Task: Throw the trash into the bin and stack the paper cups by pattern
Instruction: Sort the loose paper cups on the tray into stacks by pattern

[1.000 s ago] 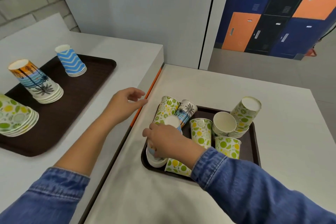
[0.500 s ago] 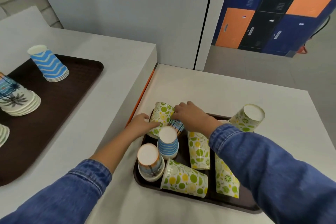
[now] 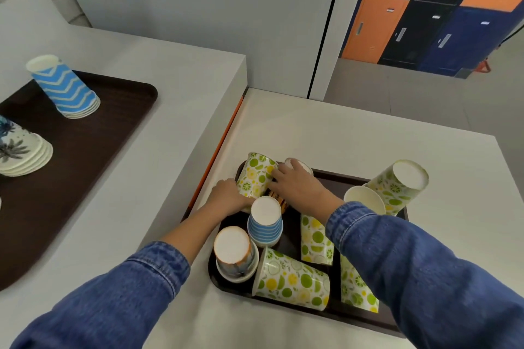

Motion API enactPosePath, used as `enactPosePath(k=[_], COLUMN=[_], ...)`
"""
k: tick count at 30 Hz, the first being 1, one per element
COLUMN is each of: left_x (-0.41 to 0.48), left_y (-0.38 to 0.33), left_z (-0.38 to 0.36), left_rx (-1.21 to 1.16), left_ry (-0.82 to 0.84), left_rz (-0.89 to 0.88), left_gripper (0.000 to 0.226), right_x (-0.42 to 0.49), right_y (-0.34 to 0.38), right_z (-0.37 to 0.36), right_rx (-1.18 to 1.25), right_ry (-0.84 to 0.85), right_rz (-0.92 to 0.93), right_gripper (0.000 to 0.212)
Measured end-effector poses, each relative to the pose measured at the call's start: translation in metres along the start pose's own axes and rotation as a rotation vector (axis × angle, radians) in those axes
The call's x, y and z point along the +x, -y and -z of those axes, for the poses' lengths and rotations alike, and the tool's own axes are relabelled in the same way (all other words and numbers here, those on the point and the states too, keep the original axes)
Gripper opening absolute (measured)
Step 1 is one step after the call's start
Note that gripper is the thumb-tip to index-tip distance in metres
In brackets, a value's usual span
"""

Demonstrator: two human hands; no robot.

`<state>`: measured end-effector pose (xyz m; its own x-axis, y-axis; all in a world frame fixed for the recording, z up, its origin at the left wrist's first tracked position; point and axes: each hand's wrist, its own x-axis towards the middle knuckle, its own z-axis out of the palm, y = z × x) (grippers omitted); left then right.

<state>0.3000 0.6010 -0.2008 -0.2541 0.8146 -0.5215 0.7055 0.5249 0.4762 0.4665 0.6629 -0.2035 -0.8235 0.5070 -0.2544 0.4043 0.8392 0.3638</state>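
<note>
Both hands are down at the far left corner of the near tray (image 3: 292, 241), which sits on the right desk (image 3: 340, 136). The left hand (image 3: 229, 198) has its grip round the lower end of a citrus cup (image 3: 256, 176) that stands bottom-up and tilted. The right hand (image 3: 297, 184) is curled over a palm cup (image 3: 301, 164) just beside it, fingers touching the citrus cup's side. Only that cup's white end and a bit of orange wall show past the hand.

A striped cup (image 3: 265, 224) stands bottom-up right in front of the hands and hides where the two cups meet the tray. Nearer the edge stands a short sunset stack (image 3: 234, 255), also bottom-up, touching a lying cup (image 3: 292, 278) in the citrus print. The right sleeve (image 3: 397, 263) crosses the tray and covers part of two more lying citrus cups (image 3: 316, 241). Past it sit an open white cup (image 3: 364, 201) and a leaning citrus stack (image 3: 397, 187).

An orange strip (image 3: 218, 147) marks the gap to the left desk (image 3: 170, 93). On that desk lies the far tray (image 3: 113, 110), with a zigzag stack (image 3: 63, 88) and a palm stack (image 3: 19, 150) well apart from the hands. Lockers (image 3: 425, 8) line the back wall.
</note>
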Motion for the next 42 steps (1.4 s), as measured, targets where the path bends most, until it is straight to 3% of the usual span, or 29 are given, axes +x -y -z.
enactPosePath(k=[6,12,15,17,27,30,33,37,42], left_x=[-0.016,-0.047,-0.067,-0.081,-0.145,-0.152,-0.155,-0.149,-0.128], left_y=[0.0,0.007,0.002,-0.005,-0.047,-0.073,-0.108,-0.163,-0.222], left_z=[0.031,0.068,0.082,0.09,0.12,0.122,0.116,0.088,0.024], left_rx=[-0.287,-0.495,-0.486,-0.488,-0.501,-0.486,-0.426,-0.341,-0.206], left_ry=[-0.196,-0.448,-0.544,-0.596,-0.639,-0.62,-0.562,-0.4,-0.22], left_rz=[-0.05,-0.224,-0.285,-0.344,-0.59,-0.658,-0.744,-0.859,-0.945], left_gripper=[0.079,0.081,0.079,0.078,0.068,0.073,0.074,0.072,0.073], right_x=[-0.031,-0.086,-0.103,-0.104,-0.088,-0.089,-0.095,-0.122,-0.185], right_y=[-0.034,-0.018,0.019,0.048,0.121,0.127,0.127,0.106,0.064], right_z=[0.03,0.096,0.13,0.137,0.088,0.078,0.073,0.07,0.049], right_rx=[0.361,1.234,1.591,1.689,1.45,1.424,1.354,1.268,1.126], right_ry=[-0.387,-0.918,-0.907,-0.838,-0.405,-0.35,-0.329,-0.473,-0.791], right_rz=[-0.214,-0.558,-0.494,-0.416,-0.393,-0.409,-0.395,-0.465,-0.756], right_gripper=[0.063,0.059,0.058,0.055,0.061,0.064,0.083,0.082,0.038])
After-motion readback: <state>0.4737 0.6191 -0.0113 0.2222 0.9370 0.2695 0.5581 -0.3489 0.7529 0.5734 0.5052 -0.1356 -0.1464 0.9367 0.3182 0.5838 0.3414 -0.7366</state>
